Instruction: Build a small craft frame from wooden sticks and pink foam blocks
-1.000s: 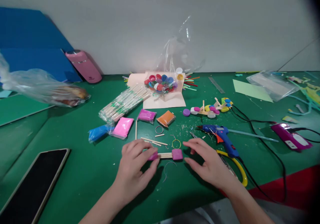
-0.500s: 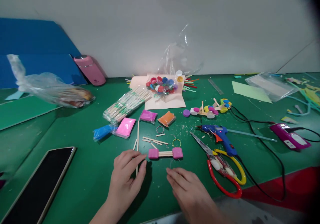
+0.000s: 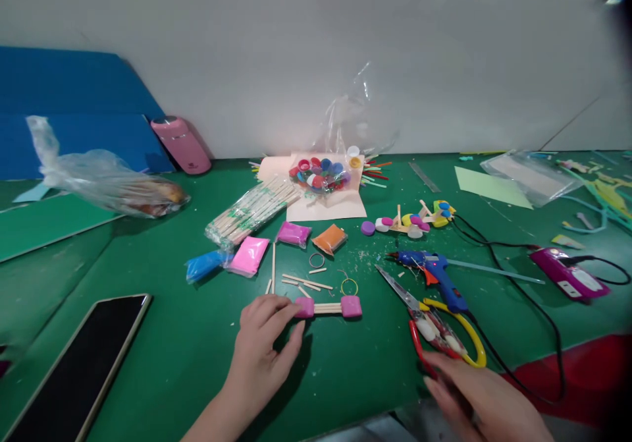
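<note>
The left hand [image 3: 264,344] is laid on the green table [image 3: 162,336] with the fingers loosely bent and slightly spread. Nothing is pinched: the tip of the index finger is set against the left pink block [image 3: 305,307], while the thumb is kept apart, just below it. That block is joined by short sticks [image 3: 327,308] to a second pink block [image 3: 351,306], which lies beyond the fingertips, away from the palm.

Just past the blocks a yellow rubber band [image 3: 349,286] and some loose sticks [image 3: 302,280] are seen, and further out four small packets of clay [image 3: 248,255]. A dark phone [image 3: 79,363] is found well off to the outer side of the left wrist.

The right hand [image 3: 486,402] is partly cut off by the lower edge. Its fingers are stretched out flat rather than closed, and their tips are placed at the red handle of the scissors [image 3: 437,329]; whether the handle is actually touched cannot be told. The blades are pointed away from the hand, towards the blocks. A blue glue gun [image 3: 434,267] is seen just beyond the scissors, and its black cord [image 3: 538,310] is trailed out to the outer side of the right hand.
</note>
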The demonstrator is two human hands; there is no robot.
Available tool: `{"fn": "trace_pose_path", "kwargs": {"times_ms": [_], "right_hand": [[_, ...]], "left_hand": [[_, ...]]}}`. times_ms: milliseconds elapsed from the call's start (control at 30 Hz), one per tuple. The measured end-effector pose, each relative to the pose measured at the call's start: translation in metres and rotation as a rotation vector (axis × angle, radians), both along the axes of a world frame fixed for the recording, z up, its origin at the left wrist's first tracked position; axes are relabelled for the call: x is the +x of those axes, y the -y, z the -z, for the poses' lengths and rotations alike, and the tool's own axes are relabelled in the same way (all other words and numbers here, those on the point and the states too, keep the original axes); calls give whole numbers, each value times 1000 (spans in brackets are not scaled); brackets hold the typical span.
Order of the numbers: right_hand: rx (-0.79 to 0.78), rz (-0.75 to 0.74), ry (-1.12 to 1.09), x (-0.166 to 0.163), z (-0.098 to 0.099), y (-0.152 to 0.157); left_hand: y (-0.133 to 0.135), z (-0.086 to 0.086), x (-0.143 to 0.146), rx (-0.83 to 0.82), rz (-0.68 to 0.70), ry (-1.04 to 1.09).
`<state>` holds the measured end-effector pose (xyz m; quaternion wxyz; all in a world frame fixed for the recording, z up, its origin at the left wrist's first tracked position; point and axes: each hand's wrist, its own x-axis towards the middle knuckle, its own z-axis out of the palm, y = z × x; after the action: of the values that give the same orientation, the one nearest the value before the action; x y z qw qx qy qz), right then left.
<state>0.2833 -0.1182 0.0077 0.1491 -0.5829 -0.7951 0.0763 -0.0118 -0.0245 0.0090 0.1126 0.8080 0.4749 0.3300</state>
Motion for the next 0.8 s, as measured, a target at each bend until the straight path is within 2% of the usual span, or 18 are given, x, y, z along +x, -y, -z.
{"fn": "trace_pose_path", "kwargs": {"times_ms": [133, 300, 567, 800], "right_hand": [[-40, -27, -124, -31, -12, -43], [-180, -69, -213, -58, -10, -79], [-307, -115, -328, -67, 0, -95], [-354, -96, -351, -71, 4, -103]], "left_hand": [[-1, -2, 3, -83, 32, -80], [-10, -4, 13, -153, 106, -143], [-33, -10, 30, -299, 260, -229], [-39, -4, 30, -319, 274, -267]]}}
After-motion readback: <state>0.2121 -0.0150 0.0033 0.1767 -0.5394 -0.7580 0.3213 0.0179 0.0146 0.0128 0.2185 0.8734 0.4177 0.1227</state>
